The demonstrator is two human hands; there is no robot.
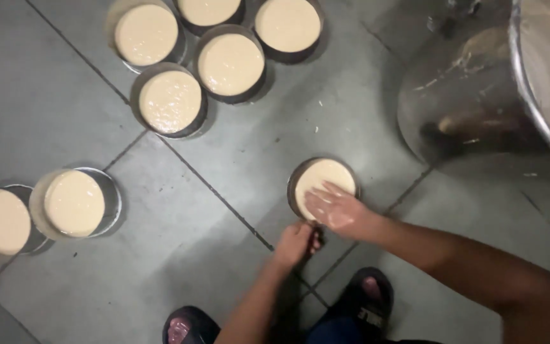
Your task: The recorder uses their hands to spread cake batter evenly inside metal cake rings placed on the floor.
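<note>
In the lower centre of the frame I see the round tin of batter (pixel 323 186) on the grey tile floor (pixel 46 95). The right hand (pixel 333 210) lies flat and open on the batter, wet with it. The left hand (pixel 296 243) is clenched on the near rim of the tin. Filled tins (pixel 170 100) stand upper left; a big metal bowl (pixel 542 70) stands upper right.

Dim, cool light falls from above, leaving soft shadows beside the filled tins (pixel 170 100) on the grey floor (pixel 46 95). The whole view is slightly soft, and glare streaks the large metal bowl (pixel 479 89).
</note>
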